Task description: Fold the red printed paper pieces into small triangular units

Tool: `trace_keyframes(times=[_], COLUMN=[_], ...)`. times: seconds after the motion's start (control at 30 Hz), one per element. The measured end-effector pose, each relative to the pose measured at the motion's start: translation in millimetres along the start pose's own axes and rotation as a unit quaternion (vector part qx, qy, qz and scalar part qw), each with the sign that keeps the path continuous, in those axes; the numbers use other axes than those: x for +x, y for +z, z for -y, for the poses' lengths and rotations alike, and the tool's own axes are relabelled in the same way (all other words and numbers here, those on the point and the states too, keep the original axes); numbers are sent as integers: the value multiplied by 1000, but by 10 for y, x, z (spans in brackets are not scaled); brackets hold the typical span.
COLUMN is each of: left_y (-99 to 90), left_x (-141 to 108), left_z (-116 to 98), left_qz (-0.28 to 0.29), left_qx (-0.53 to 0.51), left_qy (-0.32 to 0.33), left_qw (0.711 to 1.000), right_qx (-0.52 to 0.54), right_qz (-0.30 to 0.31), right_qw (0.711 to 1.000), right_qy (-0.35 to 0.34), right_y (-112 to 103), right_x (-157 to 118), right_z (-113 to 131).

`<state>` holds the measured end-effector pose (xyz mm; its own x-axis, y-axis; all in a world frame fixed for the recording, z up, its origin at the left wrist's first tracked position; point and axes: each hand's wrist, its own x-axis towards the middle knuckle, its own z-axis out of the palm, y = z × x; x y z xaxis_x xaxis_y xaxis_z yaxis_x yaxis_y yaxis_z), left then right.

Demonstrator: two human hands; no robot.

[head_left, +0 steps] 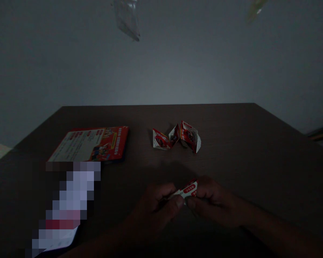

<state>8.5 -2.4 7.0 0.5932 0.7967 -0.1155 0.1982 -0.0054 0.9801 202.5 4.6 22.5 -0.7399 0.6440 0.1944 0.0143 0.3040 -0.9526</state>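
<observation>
Between both hands, just above the near part of the table, is a small folded piece of paper [187, 190], white with red printed labels. My left hand [161, 206] pinches its left end, the thumb lying on top. My right hand [214, 202] grips the right end with thumb and fingers. Parts of the paper are covered by the fingers. Farther back on the table stands a folded paper strip [188, 135] in red and white, bent into zigzag shapes.
A red printed booklet or stack of cards [120, 143] lies to the left. In front of it a lit phone [63, 240] rests, its screen mostly pixelated. The brown table [231, 129] meets a grey wall, where a clear plastic bag [127, 18] hangs.
</observation>
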Motion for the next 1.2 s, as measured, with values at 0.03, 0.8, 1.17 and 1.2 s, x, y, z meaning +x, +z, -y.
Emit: trace_keyframes(times=[0.03,0.8,1.17,1.2], left_y=[-2,25,30,28], left_x=[-8,10,40,43], left_z=[7,8,-2,3], left_qz=[-3,-1,-15,-15], left_qx=[16,-114,-170,-179], left_qy=[-2,-49,-50,-50], left_qw=[1000,992,984,982], right_qx=[4,-1,20,22], right_qz=[4,8,-14,-14], right_qw=[1000,1000,1000,1000], right_qy=[2,0,-15,-14], right_y=[-2,-3,13,13], right_x=[-2,-4,15,15], right_z=[-3,-33,-16,-18])
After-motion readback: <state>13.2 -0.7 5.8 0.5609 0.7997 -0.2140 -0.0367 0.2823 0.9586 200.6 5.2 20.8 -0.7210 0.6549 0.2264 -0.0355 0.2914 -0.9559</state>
